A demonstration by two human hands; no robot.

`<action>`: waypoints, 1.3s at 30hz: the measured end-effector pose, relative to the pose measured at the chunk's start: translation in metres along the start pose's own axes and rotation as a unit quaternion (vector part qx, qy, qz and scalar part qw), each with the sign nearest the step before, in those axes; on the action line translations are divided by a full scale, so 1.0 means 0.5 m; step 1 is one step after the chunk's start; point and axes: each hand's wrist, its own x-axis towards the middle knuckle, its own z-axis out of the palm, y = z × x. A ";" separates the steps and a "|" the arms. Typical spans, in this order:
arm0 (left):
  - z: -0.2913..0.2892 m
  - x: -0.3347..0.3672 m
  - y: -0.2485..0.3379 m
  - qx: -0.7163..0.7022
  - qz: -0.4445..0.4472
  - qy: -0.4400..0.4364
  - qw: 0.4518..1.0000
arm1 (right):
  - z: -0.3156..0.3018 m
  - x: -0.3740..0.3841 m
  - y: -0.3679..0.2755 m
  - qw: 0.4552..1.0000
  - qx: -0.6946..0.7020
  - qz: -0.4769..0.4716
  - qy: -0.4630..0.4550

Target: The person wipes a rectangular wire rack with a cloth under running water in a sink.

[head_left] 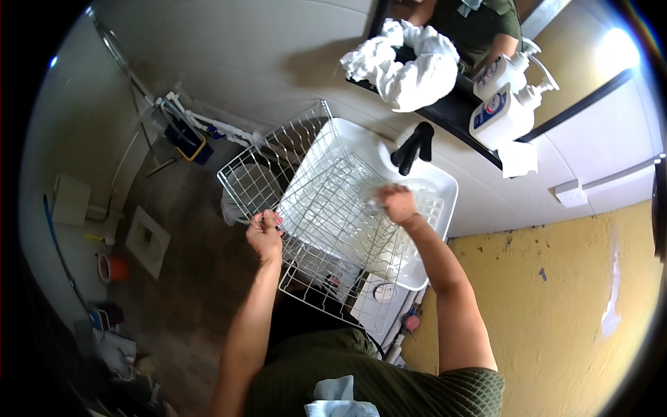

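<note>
A metal wire rack (pixel 326 215) with a grid bottom and wavy wire sides lies tilted across the white sink (pixel 445 186), jutting past its left and near edges. My left hand (pixel 265 235) is closed on the rack's left rim. Over the middle of the sink, my right hand (pixel 399 204) is curled against the wires, its fingertips blurred. Something pale and small shows at those fingertips, too smeared to name. Through the grid I see wet, whitish shapes in the basin. A black faucet (pixel 415 147) stands at the sink's far edge, close beyond my right hand.
Above the faucet, a black shelf (pixel 455 115) carries a bunched white cloth (pixel 410 66) and two white pump bottles (pixel 501 115). A mirror is behind it. A yellow wall (pixel 535 299) borders the right. At the left are a squat toilet (pixel 147 240) and an orange bucket (pixel 113 267).
</note>
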 end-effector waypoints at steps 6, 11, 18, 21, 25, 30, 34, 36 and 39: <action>-0.002 -0.002 -0.006 -0.006 -0.004 0.006 1.000 | -0.001 0.062 -0.075 0.971 0.030 0.198 -0.129; 0.000 0.003 -0.001 -0.008 -0.005 0.003 1.000 | -0.022 0.108 -0.240 0.986 0.094 0.134 -0.011; -0.007 0.002 -0.024 -0.004 0.007 -0.003 1.000 | -0.096 0.164 -0.353 0.948 0.211 -0.176 0.159; -0.001 -0.013 0.003 -0.016 0.012 0.000 1.000 | -0.021 0.194 -0.253 0.954 0.150 -0.194 0.172; -0.001 -0.010 -0.009 -0.031 0.009 0.018 0.999 | 0.016 0.173 -0.144 0.996 0.083 -0.020 0.038; 0.016 -0.017 -0.011 -0.045 0.005 0.036 0.998 | 0.051 0.095 -0.045 0.980 0.038 0.188 -0.051; 0.007 -0.008 -0.023 -0.051 0.011 0.038 0.998 | -0.058 0.029 -0.025 0.965 0.061 0.249 -0.053; 0.007 -0.002 -0.025 -0.050 0.016 0.025 0.998 | -0.084 0.016 -0.012 0.957 0.065 0.281 0.031; 0.004 -0.006 -0.023 -0.047 0.011 0.012 0.999 | -0.128 -0.011 0.022 0.944 0.021 0.320 0.080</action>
